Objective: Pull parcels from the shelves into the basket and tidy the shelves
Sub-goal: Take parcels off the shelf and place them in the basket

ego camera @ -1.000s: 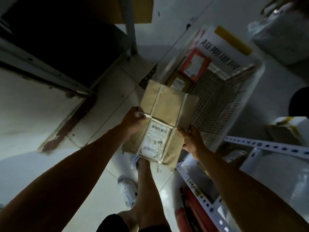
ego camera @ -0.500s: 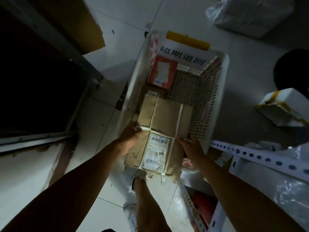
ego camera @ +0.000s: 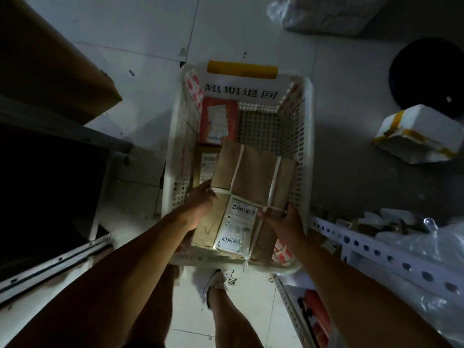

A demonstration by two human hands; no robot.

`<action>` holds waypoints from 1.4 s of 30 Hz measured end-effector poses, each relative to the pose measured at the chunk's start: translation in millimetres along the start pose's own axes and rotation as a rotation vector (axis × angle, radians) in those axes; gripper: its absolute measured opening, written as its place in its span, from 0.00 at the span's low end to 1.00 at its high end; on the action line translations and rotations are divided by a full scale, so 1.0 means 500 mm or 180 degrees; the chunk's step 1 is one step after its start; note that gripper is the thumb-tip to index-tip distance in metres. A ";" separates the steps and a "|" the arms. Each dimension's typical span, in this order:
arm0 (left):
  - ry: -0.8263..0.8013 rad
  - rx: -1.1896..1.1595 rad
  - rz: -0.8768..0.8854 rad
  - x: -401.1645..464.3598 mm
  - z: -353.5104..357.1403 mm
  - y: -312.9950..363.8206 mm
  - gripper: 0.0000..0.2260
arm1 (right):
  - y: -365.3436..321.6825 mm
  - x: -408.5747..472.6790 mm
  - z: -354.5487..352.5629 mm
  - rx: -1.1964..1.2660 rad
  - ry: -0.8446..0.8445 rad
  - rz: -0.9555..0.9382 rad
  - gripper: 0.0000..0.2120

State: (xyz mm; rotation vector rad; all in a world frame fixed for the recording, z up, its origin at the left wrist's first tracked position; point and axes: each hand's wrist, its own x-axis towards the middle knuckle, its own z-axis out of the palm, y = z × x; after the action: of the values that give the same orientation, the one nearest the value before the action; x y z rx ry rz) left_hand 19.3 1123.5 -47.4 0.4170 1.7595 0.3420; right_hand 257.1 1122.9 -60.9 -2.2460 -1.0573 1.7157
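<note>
Brown parcel (ego camera: pixel 248 194), strapped with white tape and bearing a barcode label, is held over the white basket (ego camera: pixel 307 156). Left hand (ego camera: pixel 198 209) grips its left edge, right hand (ego camera: pixel 283 222) its right edge, fingers curled onto it. Red parcel (ego camera: pixel 218 121) and small brown box (ego camera: pixel 204 167) lie inside the basket. Perforated shelf rail (ego camera: pixel 376 249) sits to the right, white foam box (ego camera: pixel 419 134) on the floor beyond.

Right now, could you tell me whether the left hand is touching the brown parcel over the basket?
Touching. The head view shows the left hand pressed against the brown parcel's left edge, no gap between them, above the white basket.
</note>
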 end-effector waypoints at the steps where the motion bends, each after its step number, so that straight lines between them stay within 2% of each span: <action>1: -0.0052 -0.0026 -0.0051 0.012 0.002 0.004 0.23 | 0.003 0.012 0.002 -0.0038 0.0093 0.0019 0.47; 5: -0.0305 -0.0249 0.0003 0.058 0.002 0.025 0.23 | -0.021 0.052 0.013 -0.0122 0.0349 0.0074 0.36; 11: -0.0700 -0.0537 -0.0214 0.181 0.013 0.073 0.22 | -0.068 0.160 0.026 -0.0338 0.0745 0.0170 0.45; 14: -0.0634 -0.0482 -0.0234 0.243 0.035 0.110 0.16 | -0.099 0.221 0.024 -0.0606 0.0998 0.0133 0.43; 19: -0.0769 -0.0291 -0.0233 0.344 0.062 0.154 0.14 | -0.157 0.303 0.047 -0.0923 0.1384 0.0108 0.39; 27: -0.0852 0.0139 0.0106 0.458 0.061 0.219 0.20 | -0.201 0.372 0.083 -0.1066 0.1802 -0.0441 0.36; 30: -0.0957 0.0243 0.0040 0.483 0.060 0.218 0.22 | -0.211 0.390 0.085 -0.0921 0.1824 -0.0543 0.35; 33: -0.1119 0.0379 0.0058 0.475 0.059 0.232 0.13 | -0.218 0.415 0.085 -0.0953 0.1734 -0.0744 0.32; 35: -0.1139 0.0358 0.0041 0.478 0.064 0.228 0.08 | -0.216 0.447 0.085 -0.1129 0.1480 -0.0884 0.31; 38: -0.1122 0.0469 -0.0082 0.497 0.065 0.213 0.10 | -0.203 0.508 0.082 -0.0953 0.1127 -0.0943 0.30; 42: -0.1292 0.0594 -0.0097 0.519 0.033 0.199 0.09 | -0.178 0.543 0.087 -0.0573 0.1120 -0.0813 0.30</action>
State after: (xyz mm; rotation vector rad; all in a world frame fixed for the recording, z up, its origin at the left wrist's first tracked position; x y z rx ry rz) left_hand -7.6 1330.0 -232.2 0.5508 1.4016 0.0626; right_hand 208.5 1336.3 -249.4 -2.2780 -1.3794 1.1156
